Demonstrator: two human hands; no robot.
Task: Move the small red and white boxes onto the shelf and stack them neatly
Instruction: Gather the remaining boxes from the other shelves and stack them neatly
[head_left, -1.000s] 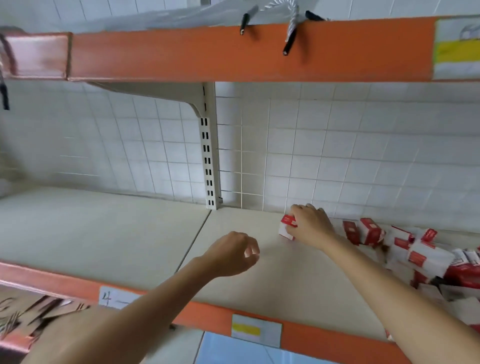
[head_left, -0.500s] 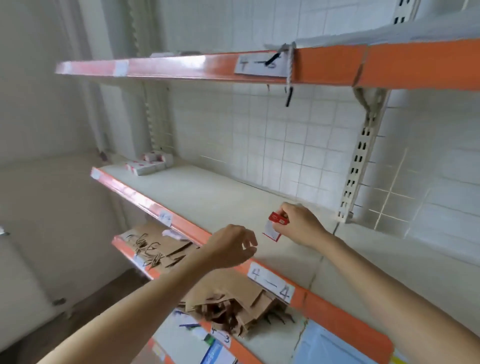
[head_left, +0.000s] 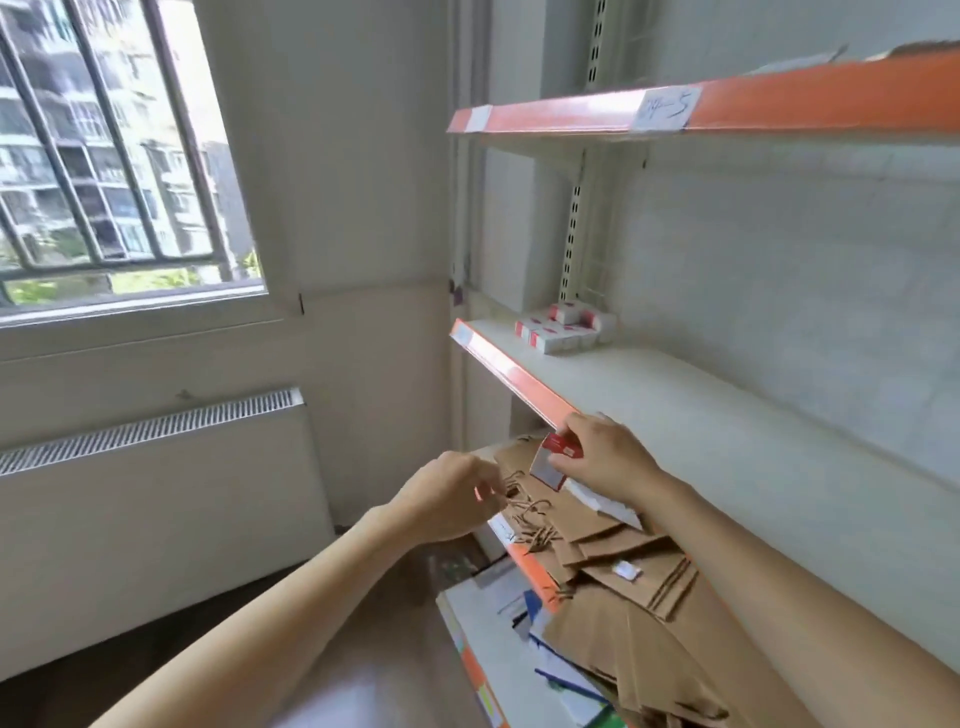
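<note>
My right hand (head_left: 602, 457) grips a small red and white box (head_left: 553, 462) in the air, just in front of the orange front edge of the middle shelf (head_left: 727, 415). A stack of red and white boxes (head_left: 566, 327) sits at the far left end of that shelf, well beyond the held box. My left hand (head_left: 452, 499) hovers to the left of the held box with its fingers loosely curled and nothing in them.
An upper orange-edged shelf (head_left: 727, 109) hangs overhead. Below the middle shelf lie brown paper bags (head_left: 613, 551) with cord handles, and papers on a lower shelf. A window (head_left: 114, 156) and a radiator (head_left: 150, 426) line the left wall.
The view has swung left from the pile of boxes on the right. My right hand picked a box off the shelf and carried it leftwards past the shelf's front edge. My left hand travelled along beside it.
</note>
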